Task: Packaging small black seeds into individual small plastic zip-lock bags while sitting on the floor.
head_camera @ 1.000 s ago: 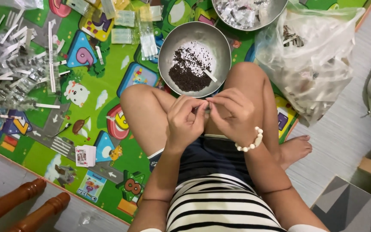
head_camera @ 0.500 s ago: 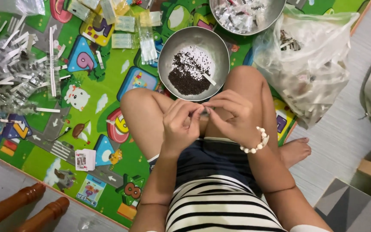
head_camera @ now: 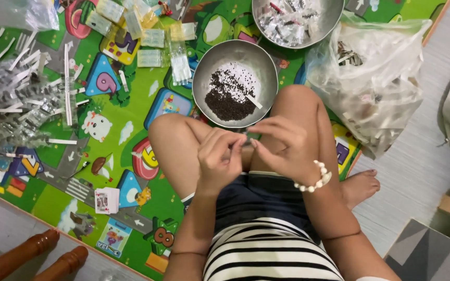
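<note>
- Pinching a tiny clear packet [head_camera: 247,140] between them, the left hand [head_camera: 220,156] and the right hand [head_camera: 282,148] meet fingertip to fingertip just above the person's lap; the packet is mostly hidden by the fingers, so its contents cannot be told.
- Both hands are closed in a fine pinch, thumbs against forefingers, with the right wrist wearing a white bead bracelet [head_camera: 313,179].
- Judging by the grip, the step in hand looks like working on the mouth of the small packet, filling or closing it; the next move would call for a steady hold so nothing spills.
- Just beyond the fingertips, between the knees, sits a metal bowl [head_camera: 266,67] holding dark seeds [head_camera: 227,96] and a small white strip.
- Further out past that bowl, a second metal bowl [head_camera: 334,15] holds shiny little packets.
- Out to the right of the right hand slumps a large clear plastic bag [head_camera: 381,83] with strips inside.
- Well away to the left of the left hand, white strips [head_camera: 16,99] and clear sachets [head_camera: 152,41] lie scattered on the green play mat [head_camera: 131,104] covering the floor.
</note>
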